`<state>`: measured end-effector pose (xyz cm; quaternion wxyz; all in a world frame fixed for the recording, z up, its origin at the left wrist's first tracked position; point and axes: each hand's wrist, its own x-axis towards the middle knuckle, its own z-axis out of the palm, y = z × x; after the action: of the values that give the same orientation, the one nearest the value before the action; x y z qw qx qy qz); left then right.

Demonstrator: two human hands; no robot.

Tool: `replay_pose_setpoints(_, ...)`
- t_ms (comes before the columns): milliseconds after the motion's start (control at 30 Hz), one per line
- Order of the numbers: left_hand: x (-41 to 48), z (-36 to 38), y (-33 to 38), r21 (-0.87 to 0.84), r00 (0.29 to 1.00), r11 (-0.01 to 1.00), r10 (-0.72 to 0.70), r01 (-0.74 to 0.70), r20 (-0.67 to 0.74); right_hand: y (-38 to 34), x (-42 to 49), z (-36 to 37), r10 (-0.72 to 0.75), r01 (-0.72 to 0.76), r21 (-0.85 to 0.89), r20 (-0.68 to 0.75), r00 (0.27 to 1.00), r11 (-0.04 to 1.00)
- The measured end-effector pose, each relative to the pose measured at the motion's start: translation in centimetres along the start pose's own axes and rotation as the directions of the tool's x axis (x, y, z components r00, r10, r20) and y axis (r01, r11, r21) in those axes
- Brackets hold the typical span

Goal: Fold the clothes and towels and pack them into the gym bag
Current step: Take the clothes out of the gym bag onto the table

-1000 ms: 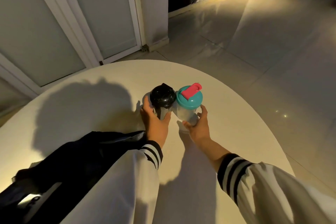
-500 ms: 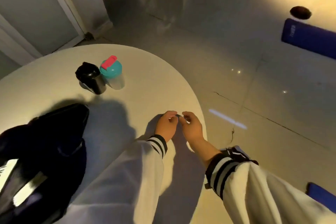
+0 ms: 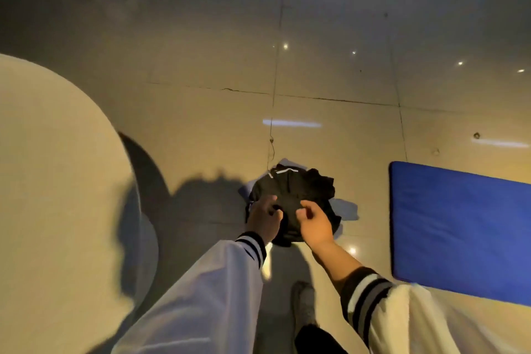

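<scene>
Clothes (image 3: pixel 290 198) lie in a dark heap on the floor (image 3: pixel 201 123), not on the tabletop (image 3: pixel 51 152). The person has turned from the table, and the left hand (image 3: pixel 265 218) and right hand (image 3: pixel 314 223) now reach down, half curled; I cannot tell if they grip yet. Folding comes next.

So the clothes are just dumped on the floor in a heap – a crumpled black garment (image 3: pixel 296 195) on top, all bunched up and not folded at all, with a thin pale stripe or trim showing along its far edge. Under it there's a light bluish piece of fabric (image 3: pixel 344 208), probably a towel but hard to say, sticking out at the far side and on the right. The whole pile sits on the shiny tiles right on a grout line, between the round table and the blue mat – touching neither one.
</scene>
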<state>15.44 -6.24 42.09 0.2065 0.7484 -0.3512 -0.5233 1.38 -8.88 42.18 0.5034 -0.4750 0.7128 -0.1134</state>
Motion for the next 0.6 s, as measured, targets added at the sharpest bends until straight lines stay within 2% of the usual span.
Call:
replay_pose_setpoints(200, 12.6, 9.5, -7.1, 0.13, 0.999, 0.991, 0.001, -0.008, 0.05, 12.7, 13.6, 2.1, 0.051, -0.051, -0.01, 0.01, 0.999, 0.999)
replay_pose_setpoints(367, 23.9, 14.4, -14.3, 0.158, 0.994, 0.985, -0.077, 0.064, 0.073, 20.6, 25.7, 6.3, -0.038, 0.041, -0.097, 0.025, 0.999, 0.994)
replay_pose_setpoints(500, 31.8, 17.3, -20.3, 0.226, 0.984, 0.959, -0.177, 0.171, 0.008, 25.4, 32.9, 8.2, 0.095, -0.084, -0.275, 0.028, 0.995, 0.958)
replay_pose_setpoints(600, 35.9, 18.6, -24.4, 0.126, 0.975, 0.967, -0.224, 0.222, 0.007, 28.9, 36.6, 9.4, 0.144, -0.116, -0.301, 0.071, 0.987, 0.946)
